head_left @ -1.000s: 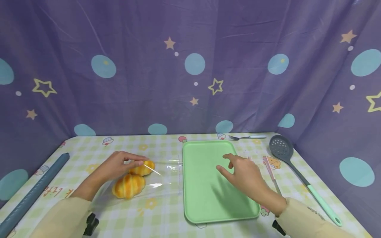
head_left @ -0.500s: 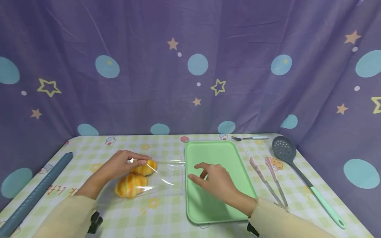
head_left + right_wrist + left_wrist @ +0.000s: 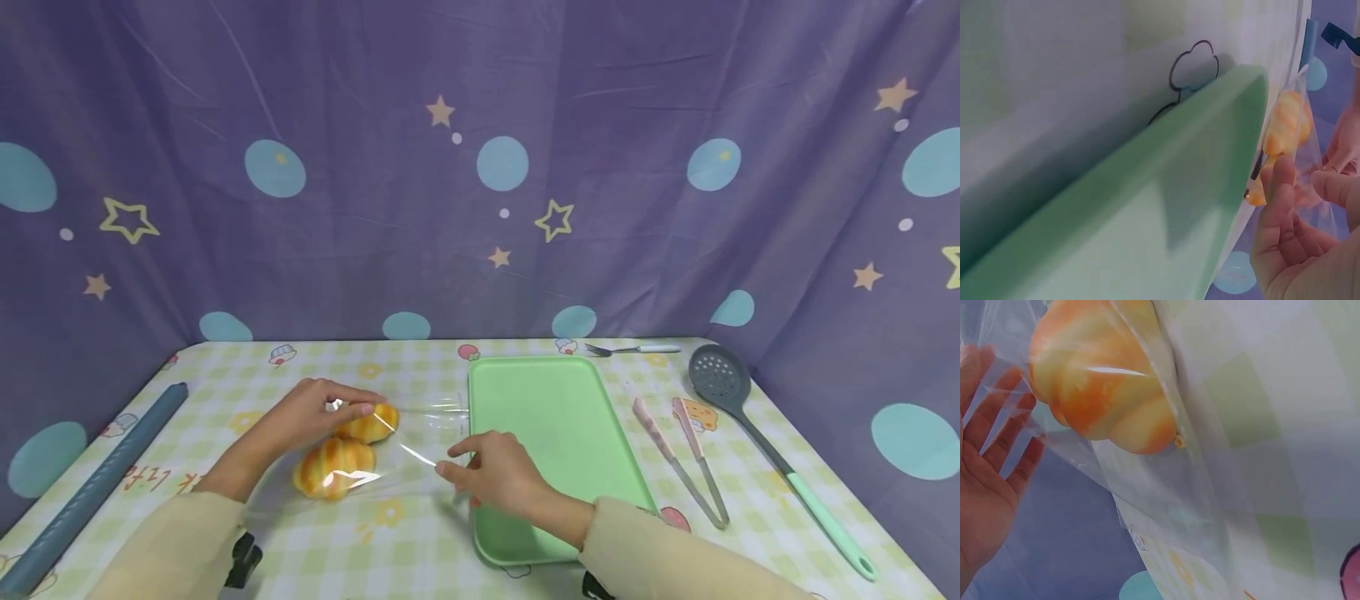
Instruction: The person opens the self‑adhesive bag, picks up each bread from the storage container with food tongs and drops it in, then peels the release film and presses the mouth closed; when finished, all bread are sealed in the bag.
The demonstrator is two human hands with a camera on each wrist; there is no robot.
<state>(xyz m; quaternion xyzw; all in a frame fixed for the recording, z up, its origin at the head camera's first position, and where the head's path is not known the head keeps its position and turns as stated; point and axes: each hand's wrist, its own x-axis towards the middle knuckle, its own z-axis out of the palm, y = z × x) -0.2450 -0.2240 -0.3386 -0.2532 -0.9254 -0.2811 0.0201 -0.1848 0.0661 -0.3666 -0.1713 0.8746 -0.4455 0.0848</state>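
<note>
Two golden croissant-shaped breads, one nearer (image 3: 335,468) and one farther (image 3: 370,425), lie on the left half of the table under a clear plastic bag (image 3: 427,427). My left hand (image 3: 300,417) pinches the bag's film between thumb and forefinger above the farther bread. Film drapes across its other fingers (image 3: 1000,440), and one bread (image 3: 1104,381) shows large beside them. My right hand (image 3: 495,475) is over the tray's left edge, near the bag's right end. In the right wrist view its thumb (image 3: 1332,187) stands apart from the forefinger.
A green tray (image 3: 532,396) lies right of the bag. Farther right are pink-handled tongs (image 3: 713,492) and a slotted skimmer (image 3: 718,377). A fork (image 3: 633,350) lies at the back edge, and a long blue-grey tube (image 3: 97,487) along the left edge.
My right hand has moved left and toward me across the tray, to its left edge by the bag. My left hand stays at the bag over the farther bread.
</note>
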